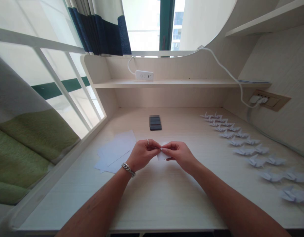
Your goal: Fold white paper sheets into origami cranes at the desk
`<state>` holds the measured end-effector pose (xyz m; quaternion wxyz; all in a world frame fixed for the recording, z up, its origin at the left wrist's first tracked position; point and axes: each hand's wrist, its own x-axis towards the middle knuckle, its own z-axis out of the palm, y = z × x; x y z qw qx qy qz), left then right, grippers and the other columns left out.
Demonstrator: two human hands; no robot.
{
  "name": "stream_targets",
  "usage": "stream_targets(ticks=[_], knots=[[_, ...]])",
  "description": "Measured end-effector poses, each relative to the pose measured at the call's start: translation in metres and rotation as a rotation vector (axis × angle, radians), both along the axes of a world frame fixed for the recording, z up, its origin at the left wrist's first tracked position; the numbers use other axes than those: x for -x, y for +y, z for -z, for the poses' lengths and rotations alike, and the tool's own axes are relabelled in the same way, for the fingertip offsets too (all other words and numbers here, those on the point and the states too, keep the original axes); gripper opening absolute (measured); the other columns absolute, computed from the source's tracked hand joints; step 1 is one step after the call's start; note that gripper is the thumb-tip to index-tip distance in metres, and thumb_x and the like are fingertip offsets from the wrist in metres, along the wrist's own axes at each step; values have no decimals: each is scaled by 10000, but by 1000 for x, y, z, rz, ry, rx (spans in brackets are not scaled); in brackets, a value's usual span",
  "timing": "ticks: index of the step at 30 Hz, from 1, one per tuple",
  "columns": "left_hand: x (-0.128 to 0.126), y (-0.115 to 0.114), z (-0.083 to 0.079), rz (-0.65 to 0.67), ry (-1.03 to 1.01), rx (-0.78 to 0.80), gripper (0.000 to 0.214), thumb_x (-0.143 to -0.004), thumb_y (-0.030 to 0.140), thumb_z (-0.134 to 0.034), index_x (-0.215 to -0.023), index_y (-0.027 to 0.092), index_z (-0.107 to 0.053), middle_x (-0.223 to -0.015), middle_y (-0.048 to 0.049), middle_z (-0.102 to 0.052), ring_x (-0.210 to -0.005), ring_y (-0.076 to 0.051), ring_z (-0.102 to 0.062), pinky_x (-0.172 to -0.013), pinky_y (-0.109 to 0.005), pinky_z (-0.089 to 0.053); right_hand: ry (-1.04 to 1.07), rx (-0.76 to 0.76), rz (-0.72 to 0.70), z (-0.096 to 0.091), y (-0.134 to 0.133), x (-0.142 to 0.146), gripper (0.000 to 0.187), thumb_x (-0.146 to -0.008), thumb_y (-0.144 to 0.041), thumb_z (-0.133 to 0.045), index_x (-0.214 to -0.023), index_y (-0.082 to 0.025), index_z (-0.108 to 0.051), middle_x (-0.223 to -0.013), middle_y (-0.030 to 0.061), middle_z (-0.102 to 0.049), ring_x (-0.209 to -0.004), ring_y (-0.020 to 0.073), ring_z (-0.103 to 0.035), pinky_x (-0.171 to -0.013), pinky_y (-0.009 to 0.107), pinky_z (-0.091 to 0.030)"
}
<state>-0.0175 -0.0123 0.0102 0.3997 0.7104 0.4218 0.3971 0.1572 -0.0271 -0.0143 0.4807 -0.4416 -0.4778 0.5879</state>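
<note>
My left hand and my right hand meet over the middle of the desk. Both pinch a small folded piece of white paper between thumb and fingers. Most of the paper is hidden by the fingers; only a small corner shows below them. My left hand wears a ring, and a chain bracelet sits on that wrist. Loose white paper sheets lie just left of my left hand.
Two rows of several folded white paper cranes run along the desk's right side. A dark phone lies behind my hands. A power strip sits on the shelf, its cable running to a wall socket. Window and curtain stand at left.
</note>
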Motion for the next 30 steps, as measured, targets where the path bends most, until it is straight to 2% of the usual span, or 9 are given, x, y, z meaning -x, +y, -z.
stream_targets(ticks=[4, 7, 10, 13, 16, 19, 30], knots=[[3, 3, -2, 5, -23, 53, 125, -692, 150, -648, -765, 154, -751, -655, -19, -711, -595, -120, -614, -565, -211, -470, 16, 7, 14, -2, 0, 0, 329, -566, -399, -826, -763, -152, -737, -712, 42, -689, -661, 160, -628, -575, 282, -504], [4, 6, -2, -18, -132, 85, 119, -699, 146, -645, -776, 137, -735, -624, -17, -693, -593, -119, -623, -596, -223, -496, 33, 2, 23, -2, 1, 0, 335, -578, -396, -821, -784, -147, -734, -720, 47, -695, -652, 156, -627, -562, 272, -496], [3, 7, 0, -68, -294, 140, 147, -723, 200, -669, -845, 123, -701, -703, -40, -714, -628, -130, -653, -650, -258, -531, 33, -12, 58, 0, 2, -1, 334, -590, -395, -816, -797, -147, -729, -719, 41, -694, -649, 153, -627, -566, 275, -504], [0, 7, 4, -38, -316, 197, 259, -731, 279, -714, -927, 114, -678, -746, -55, -717, -659, -138, -657, -663, -272, -538, 1, -63, 86, 2, 1, 0, 325, -618, -406, -802, -805, -152, -724, -736, 48, -704, -673, 173, -641, -580, 296, -519], [-6, 5, 9, -2, -268, 179, 295, -699, 328, -762, -875, 107, -680, -724, -53, -707, -645, -132, -635, -607, -246, -516, -57, -192, 93, 4, 0, 3, 283, -679, -407, -765, -808, -159, -721, -745, 56, -710, -685, 186, -645, -592, 311, -523], [-9, 4, 11, -36, -273, 155, 268, -672, 330, -787, -783, 108, -684, -697, -45, -702, -629, -124, -624, -599, -234, -504, -133, -312, 106, 5, -1, 4, 226, -741, -370, -724, -835, -165, -723, -767, 58, -714, -700, 181, -642, -628, 313, -525], [-6, 4, 12, -41, -303, 76, 219, -657, 273, -804, -790, 135, -697, -725, -38, -717, -669, -131, -651, -622, -229, -512, -106, -334, 87, 9, 2, 1, 220, -727, -367, -743, -835, -177, -732, -789, 53, -721, -720, 179, -643, -654, 305, -508]])
